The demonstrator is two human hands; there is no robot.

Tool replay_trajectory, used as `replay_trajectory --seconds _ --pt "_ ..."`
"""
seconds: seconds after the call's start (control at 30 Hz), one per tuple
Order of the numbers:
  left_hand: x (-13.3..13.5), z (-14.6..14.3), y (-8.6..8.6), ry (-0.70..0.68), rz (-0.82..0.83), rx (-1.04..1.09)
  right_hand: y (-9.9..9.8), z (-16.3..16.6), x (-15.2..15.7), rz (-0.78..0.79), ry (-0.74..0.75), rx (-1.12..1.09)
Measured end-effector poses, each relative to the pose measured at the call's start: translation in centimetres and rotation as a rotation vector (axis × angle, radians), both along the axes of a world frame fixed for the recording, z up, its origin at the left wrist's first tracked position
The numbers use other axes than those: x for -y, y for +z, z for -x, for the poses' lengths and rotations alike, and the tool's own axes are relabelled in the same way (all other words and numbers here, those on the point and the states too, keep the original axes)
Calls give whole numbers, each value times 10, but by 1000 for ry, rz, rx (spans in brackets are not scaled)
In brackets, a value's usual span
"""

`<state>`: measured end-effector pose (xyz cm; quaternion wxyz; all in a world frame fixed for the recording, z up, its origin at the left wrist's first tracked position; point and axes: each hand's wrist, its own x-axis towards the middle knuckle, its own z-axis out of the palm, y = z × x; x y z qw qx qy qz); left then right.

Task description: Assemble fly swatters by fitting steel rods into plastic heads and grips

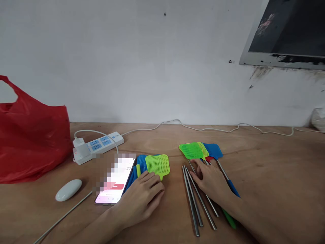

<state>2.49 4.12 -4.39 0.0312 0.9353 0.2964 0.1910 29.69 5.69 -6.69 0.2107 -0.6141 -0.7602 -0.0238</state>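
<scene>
My left hand rests on the table with its fingers curled, just below a yellow-green fly swatter head that lies over a blue one. Beside it lie blue handles and a short yellow-green piece; what its fingers hold is hidden. Over on the right, my right hand has thumb and forefinger closed around the upper part of a thin metal rod. Several such rods lie fanned out under and beside it. Beyond this hand lie green, yellow and blue swatter heads, with a bit of red.
A lit phone lies left of my left hand. Further left are a white mouse-shaped object, a white power strip with a plug in it, and a red plastic bag. A white cable runs along the wall.
</scene>
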Motion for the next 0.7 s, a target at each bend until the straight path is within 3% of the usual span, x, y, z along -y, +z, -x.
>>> replay_trajectory --seconds 0.37,0.53,0.7 --pt "1 -1 -1 7 18 -6 2 10 11 -239 32 113" --pt "1 -1 -2 2 20 4 5 16 18 -164 148 66" --pt "1 -1 -3 5 38 -4 2 15 18 -112 173 41"
